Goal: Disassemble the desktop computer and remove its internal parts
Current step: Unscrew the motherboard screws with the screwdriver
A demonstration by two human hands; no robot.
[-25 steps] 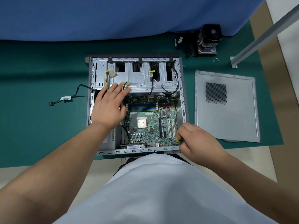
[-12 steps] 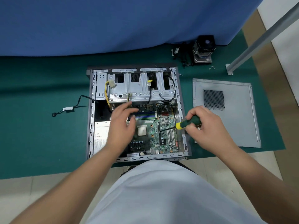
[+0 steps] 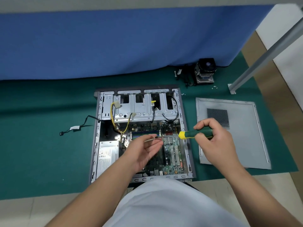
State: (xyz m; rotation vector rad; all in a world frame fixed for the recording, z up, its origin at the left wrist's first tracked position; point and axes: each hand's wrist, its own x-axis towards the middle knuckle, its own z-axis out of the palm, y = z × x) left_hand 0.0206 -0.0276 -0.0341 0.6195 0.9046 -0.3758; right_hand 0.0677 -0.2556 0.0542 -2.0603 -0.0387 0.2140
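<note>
Nearest, over the motherboard [image 3: 172,151], both hands have lifted clear of the case since a second ago; the right hand [image 3: 214,141], which was then curled low at the near right corner of the case [image 3: 188,161], now hangs above the right wall, fingers wrapped round the green handle of the screwdriver [image 3: 195,134]; its shaft points left, level, toward the left hand [image 3: 146,149]. That left hand, a second ago flat on the cables by the drive cage, has turned palm up with fingers loosely spread; the shaft's tip lies at its fingertips, and whether a screw is pinched there I cannot tell; it is too blurred. My reading: a board screw has just come out at the near corner and is being taken off the tip, so other board screws probably remain.

The computer lies open on the green mat [image 3: 41,153] on the floor; the power supply [image 3: 108,154] sits in its left bay, the drive cage [image 3: 141,107] at the far end; further right lies the side panel [image 3: 232,133]; furthest, by the blue cloth, stands the removed cooler [image 3: 205,72], with loose screws near.
</note>
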